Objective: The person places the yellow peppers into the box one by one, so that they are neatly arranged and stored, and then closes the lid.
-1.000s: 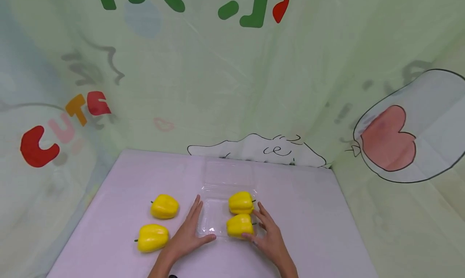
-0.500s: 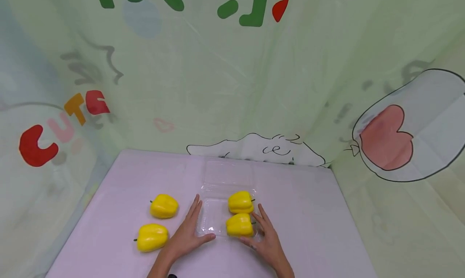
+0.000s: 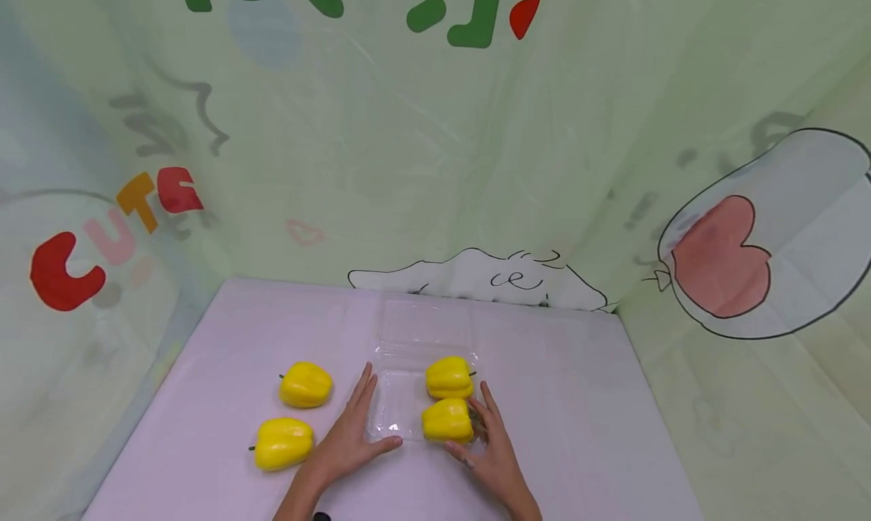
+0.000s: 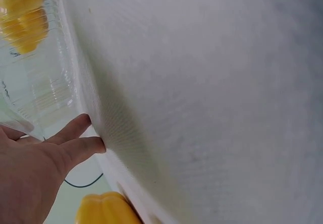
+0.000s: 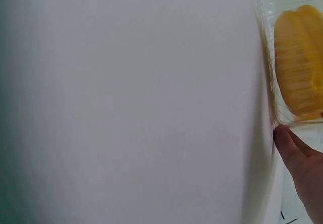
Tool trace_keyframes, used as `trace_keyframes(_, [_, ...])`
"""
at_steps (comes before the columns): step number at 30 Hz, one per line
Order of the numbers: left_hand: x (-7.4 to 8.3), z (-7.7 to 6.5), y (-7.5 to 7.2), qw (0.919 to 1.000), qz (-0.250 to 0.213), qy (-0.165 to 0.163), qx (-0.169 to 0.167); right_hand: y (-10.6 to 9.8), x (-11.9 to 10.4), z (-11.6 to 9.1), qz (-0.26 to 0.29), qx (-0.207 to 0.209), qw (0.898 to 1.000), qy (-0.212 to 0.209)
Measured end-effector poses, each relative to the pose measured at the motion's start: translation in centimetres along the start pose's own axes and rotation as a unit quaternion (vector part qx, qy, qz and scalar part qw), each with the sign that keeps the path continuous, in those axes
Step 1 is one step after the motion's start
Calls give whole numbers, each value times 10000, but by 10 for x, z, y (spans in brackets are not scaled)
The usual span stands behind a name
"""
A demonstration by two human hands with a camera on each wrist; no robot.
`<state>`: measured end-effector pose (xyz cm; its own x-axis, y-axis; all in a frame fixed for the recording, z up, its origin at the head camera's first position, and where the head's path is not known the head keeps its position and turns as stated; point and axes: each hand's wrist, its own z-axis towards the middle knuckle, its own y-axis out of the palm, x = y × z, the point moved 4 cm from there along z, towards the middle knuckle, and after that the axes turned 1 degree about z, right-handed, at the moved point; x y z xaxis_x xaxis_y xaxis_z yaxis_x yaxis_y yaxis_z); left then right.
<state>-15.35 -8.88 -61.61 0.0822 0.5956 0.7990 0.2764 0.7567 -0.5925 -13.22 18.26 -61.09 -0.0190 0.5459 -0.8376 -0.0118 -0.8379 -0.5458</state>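
Note:
A clear plastic clamshell box [image 3: 395,407] lies unfolded on the table, its lid [image 3: 425,320] laid back. Two yellow bell peppers sit side by side in the box's right half, the rear pepper [image 3: 449,378] and the front pepper [image 3: 447,420]. My left hand [image 3: 345,445] rests by the box's left side with fingers straight and thumb spread, holding nothing. My right hand [image 3: 494,454] curves loosely about the box's right front corner, close to the front pepper. In the right wrist view, a fingertip [image 5: 280,132] touches the box corner, and a pepper [image 5: 299,65] shows through the plastic wall.
To the left of the box, two more yellow bell peppers lie on the table [image 3: 578,407]: one farther back [image 3: 305,385], one nearer [image 3: 283,445] beside the left wrist. A printed cloth backdrop [image 3: 435,165] hangs behind and along both sides.
My right thumb has come off the front pepper's near side and shifted slightly left and down, toward the box's front edge. The left hand and all the peppers have stayed in place.

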Motion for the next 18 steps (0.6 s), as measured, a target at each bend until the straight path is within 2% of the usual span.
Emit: trace_keyframes(18, [0,-1,1,10000,47,13,3,7,-1,-3,387,290,9988,87])
